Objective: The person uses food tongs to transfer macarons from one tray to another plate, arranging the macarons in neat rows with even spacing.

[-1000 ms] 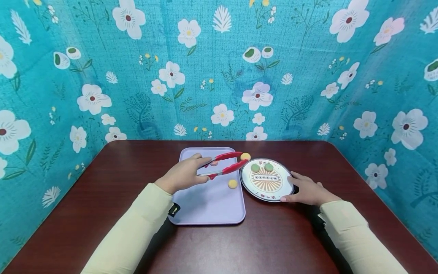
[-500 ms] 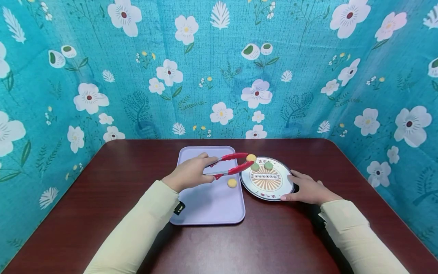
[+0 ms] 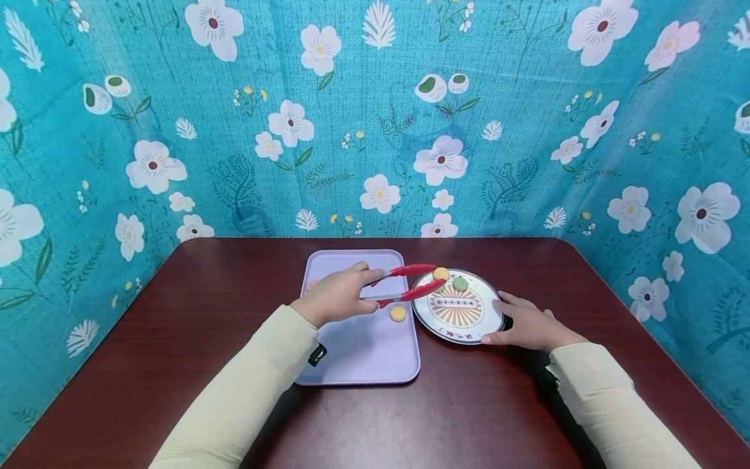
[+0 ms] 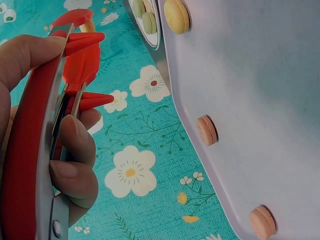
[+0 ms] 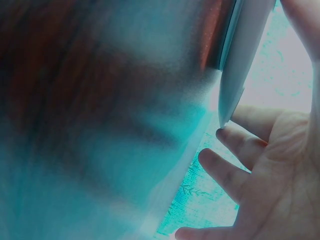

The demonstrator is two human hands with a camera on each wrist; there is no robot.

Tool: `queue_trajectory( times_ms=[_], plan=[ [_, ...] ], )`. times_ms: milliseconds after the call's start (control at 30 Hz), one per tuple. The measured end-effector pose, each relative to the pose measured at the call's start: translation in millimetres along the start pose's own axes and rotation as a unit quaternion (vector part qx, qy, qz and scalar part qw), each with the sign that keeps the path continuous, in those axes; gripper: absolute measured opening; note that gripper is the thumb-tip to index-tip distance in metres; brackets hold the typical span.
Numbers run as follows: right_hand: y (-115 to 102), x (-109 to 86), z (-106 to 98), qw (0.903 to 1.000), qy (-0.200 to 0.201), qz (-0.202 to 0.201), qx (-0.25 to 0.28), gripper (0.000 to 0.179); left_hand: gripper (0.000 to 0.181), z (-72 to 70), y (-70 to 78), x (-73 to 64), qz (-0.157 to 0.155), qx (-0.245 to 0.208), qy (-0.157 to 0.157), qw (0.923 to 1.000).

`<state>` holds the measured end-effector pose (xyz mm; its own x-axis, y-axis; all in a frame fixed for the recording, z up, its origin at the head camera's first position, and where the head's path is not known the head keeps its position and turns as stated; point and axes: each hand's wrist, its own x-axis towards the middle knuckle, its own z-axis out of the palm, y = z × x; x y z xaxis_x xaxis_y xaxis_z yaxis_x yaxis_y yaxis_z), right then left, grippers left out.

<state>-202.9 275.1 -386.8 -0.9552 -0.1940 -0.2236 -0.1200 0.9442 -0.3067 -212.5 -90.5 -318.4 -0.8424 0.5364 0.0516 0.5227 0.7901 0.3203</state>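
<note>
In the head view my left hand (image 3: 342, 294) grips red-and-metal tongs (image 3: 410, 294), whose tips hold a yellow macaron (image 3: 441, 274) over the far left part of the round patterned plate (image 3: 430, 320). Two green macarons lie on this plate; one green macaron (image 3: 460, 284) shows clearly and the other is mostly hidden behind the tongs. My right hand (image 3: 530, 326) rests at the plate's right rim, thumb at the near side. Its fingers (image 5: 225, 172) are spread and fairly straight in the right wrist view, fingertips at the plate's edge.
Left of the plate lies a lilac tray (image 3: 357, 365) with a yellow macaron (image 3: 398, 314) near its right side. Pink macarons, such as this pink macaron (image 4: 206, 130), lie along the tray's far edge. A blue floral cloth (image 3: 375, 130) hangs behind the dark wooden table (image 3: 469, 404).
My left hand has moved right with the tongs, carrying the yellow macaron from the tray's right edge to over the plate. The right hand has stayed at the plate's rim.
</note>
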Motion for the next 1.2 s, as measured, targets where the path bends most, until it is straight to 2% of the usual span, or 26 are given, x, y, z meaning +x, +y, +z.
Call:
queue_trajectory(
  times_ms=[267, 600, 867, 1200],
  plan=[
    [2.2, 0.8, 0.9, 1.0000, 0.001, 0.001, -0.001, 0.115, 0.061, 2.5, 5.8, 6.8, 0.002, 0.004, -0.012, 0.9999],
    [4.3, 4.7, 5.7, 1.0000, 0.000, 0.002, 0.004, 0.117, 0.062, 10.1, 10.4, 9.1, -0.001, 0.002, -0.027, 0.9996],
    [2.9, 4.2, 2.6, 1.0000, -0.001, 0.003, 0.002, 0.118, 0.058, 15.2, 13.2, 15.5, 0.016, 0.029, -0.022, 0.9992],
    [3.7, 4.7, 3.5, 1.0000, -0.001, 0.002, -0.002, 0.119, 0.060, 19.1, 20.0, 23.1, 0.014, 0.030, -0.030, 0.9990]
  ],
)
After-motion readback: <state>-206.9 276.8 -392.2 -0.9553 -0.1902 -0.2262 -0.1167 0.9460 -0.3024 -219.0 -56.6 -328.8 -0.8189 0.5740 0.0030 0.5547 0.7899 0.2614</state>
